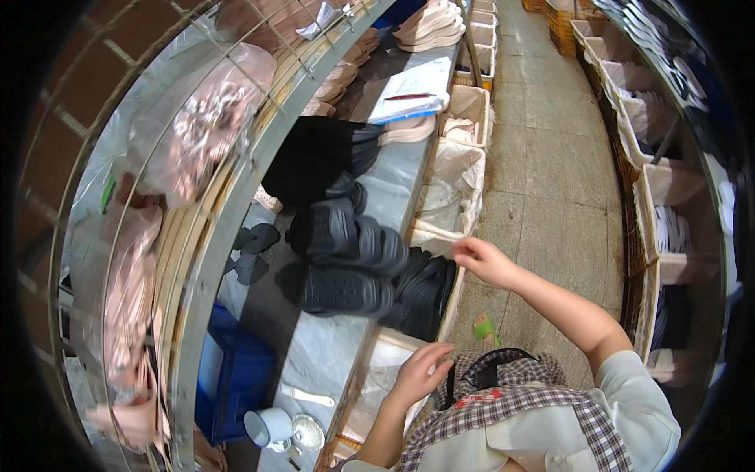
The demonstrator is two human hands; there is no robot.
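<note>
handling, as judged: the soles (423, 297) are best taken in small lots, both hands squaring the edges so the fan does not slip, and lifted clear of the rim of the crate (454, 303). too large a lot risks splaying.

grips: the left grip (418, 377) is half open, fingers loosely bent, nothing seen in it, near the crate's near corner. the right grip (487, 264) is part open, fingers curled inward, no load seen, by the crate's far aisle-side corner; contact with the rim cannot be told.

location: soles packed in the crate, along the aisle edge of the bench (318, 350); stacks (338, 289) lie on the bench alongside.

appearance: black, thin-edged, overlapping; the nearest stack shows a dotted face. finer defects cannot be told.
</note>
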